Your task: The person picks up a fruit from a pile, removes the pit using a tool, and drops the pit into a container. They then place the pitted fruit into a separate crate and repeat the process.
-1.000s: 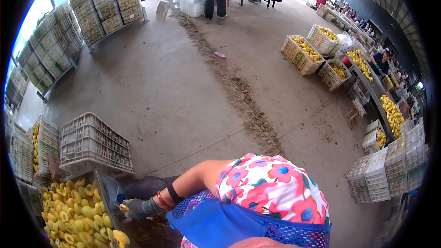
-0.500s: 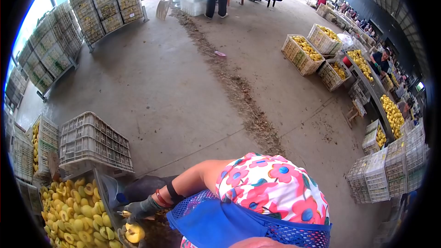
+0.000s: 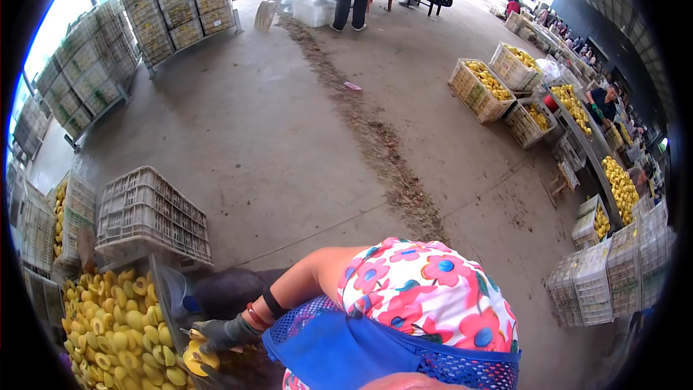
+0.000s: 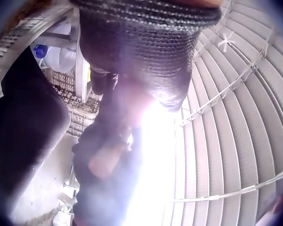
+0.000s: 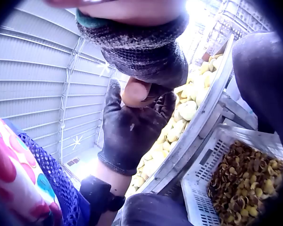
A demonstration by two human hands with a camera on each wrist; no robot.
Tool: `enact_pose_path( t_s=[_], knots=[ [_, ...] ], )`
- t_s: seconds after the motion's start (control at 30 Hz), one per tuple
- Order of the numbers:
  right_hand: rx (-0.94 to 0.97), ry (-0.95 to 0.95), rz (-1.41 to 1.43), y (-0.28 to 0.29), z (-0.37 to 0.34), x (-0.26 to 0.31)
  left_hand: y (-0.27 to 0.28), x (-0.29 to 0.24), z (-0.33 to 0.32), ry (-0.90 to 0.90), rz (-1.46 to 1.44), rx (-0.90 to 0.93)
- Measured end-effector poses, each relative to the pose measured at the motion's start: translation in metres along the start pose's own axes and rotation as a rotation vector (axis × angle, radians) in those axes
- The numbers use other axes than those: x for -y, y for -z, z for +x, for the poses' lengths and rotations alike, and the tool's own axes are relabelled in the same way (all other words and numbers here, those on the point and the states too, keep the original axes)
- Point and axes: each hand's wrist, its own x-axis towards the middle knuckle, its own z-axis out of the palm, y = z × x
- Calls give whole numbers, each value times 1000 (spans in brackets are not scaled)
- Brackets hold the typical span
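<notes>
Both hands wear dark knitted gloves. My right hand [image 3: 225,334] is at the trough's edge, fingers curled round a pale, round-ended handle [image 5: 136,90]; whatever lies at the handle's other end is hidden. Just below it in the head view is a yellow peach half [image 3: 195,358], gripped by my left hand [image 5: 132,137]. Only a dark finger of that hand shows in the head view. The right wrist view has the two hands meeting, left palm beneath right fingers. Beside them stands a metal-edged trough [image 3: 167,296] filled with cut yellow peaches [image 3: 119,332].
An upturned white crate [image 3: 151,217] stands beyond the trough. Below the hands, a crate [image 5: 195,202] holds brown pits and scraps. My dark-covered knee [image 3: 231,287] is close by. Peach-filled crates [image 3: 482,90] line the right, stacked ones [image 3: 173,3] the back left.
The peach half has moved away from the trough, then up and left under my right hand. My right hand stays almost in place. The head view has shifted slightly.
</notes>
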Motion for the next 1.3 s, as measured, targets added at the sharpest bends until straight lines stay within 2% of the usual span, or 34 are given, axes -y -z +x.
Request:
enact_pose_path(
  t_s=[0.07,0.17,0.23,0.27,0.3,0.37,0.4,0.43,0.47,0.5,0.53,0.57,0.67,0.7,0.73,0.77,0.83,0.9,0.93,1.03,1.17,1.3],
  knots=[
    [2,-16,51,-5,-5,2,4,0,-2,-10,6,-16],
    [57,-52,-94,-3,-16,20,22,3,-7,-28,29,-61],
    [41,-10,-66,-8,-20,20,46,7,-16,-29,64,-127],
    [101,-59,-110,-8,-16,22,59,7,-23,-53,97,-173],
    [54,183,-137,-18,7,-33,73,7,-31,-76,137,-221],
    [126,137,-197,-19,-3,-12,91,7,-44,-169,259,-312],
    [218,-178,2,-17,-21,42,97,6,-50,-233,355,-362],
    [199,-262,-29,-26,-21,48,102,5,-55,-276,452,-421],
    [182,40,72,-35,2,-15,107,6,-62,-295,541,-473],
    [265,-131,122,-35,9,-17,112,8,-63,-275,520,-534],
    [249,-74,86,-50,12,-19,114,9,-64,-256,497,-594],
    [325,-117,95,-57,12,-9,116,11,-64,-237,472,-654],
    [416,-8,-25,-77,16,-6,125,32,-64,107,-142,-655],
    [413,-11,-89,-82,14,-7,132,33,-70,89,-48,-645],
    [431,129,-215,-88,8,-5,140,28,-74,70,45,-638],
    [451,271,-335,-89,10,-6,151,28,-78,49,280,-600],
    [476,493,-496,-89,11,-3,153,7,-79,75,115,-623],
    [488,659,-578,-94,7,6,147,-26,-74,137,-687,-732],
    [529,665,-595,-96,5,11,151,-11,-80,113,-456,-728],
    [558,664,-644,-100,2,11,156,-17,-84,200,-544,-745],
    [566,661,-713,-100,-6,11,159,-26,-90,175,-366,-754],
    [577,668,-656,-95,-5,5,152,-26,-90,81,-88,-717]
  ],
)
